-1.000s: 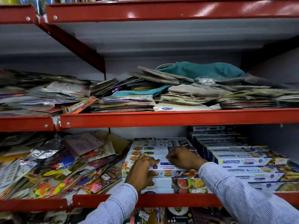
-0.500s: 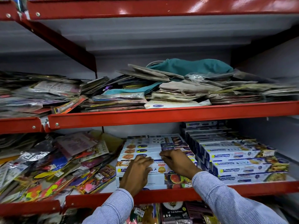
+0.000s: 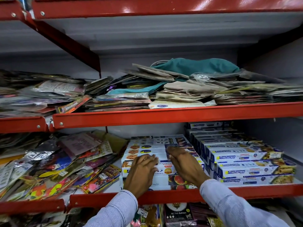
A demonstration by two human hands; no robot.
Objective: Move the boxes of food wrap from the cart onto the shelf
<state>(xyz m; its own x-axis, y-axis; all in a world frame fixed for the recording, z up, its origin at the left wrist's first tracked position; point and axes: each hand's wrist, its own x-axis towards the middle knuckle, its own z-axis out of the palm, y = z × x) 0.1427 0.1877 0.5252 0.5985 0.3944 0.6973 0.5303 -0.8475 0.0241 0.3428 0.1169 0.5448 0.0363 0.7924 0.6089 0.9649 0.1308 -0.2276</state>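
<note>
Both my hands, left hand [image 3: 142, 172] and right hand [image 3: 183, 164], lie flat, fingers spread, on the centre stack of food wrap boxes [image 3: 147, 150], lower shelf [image 3: 164, 196]. More boxes [image 3: 246, 163] already fill lower right. Cart out of frame; remainder unknown.

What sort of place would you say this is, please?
Probably a shop's stockroom or aisle: red metal shelving, many identical Freshwrapp boxes stacked in rows, and heaps of price-tagged party packets.
</note>
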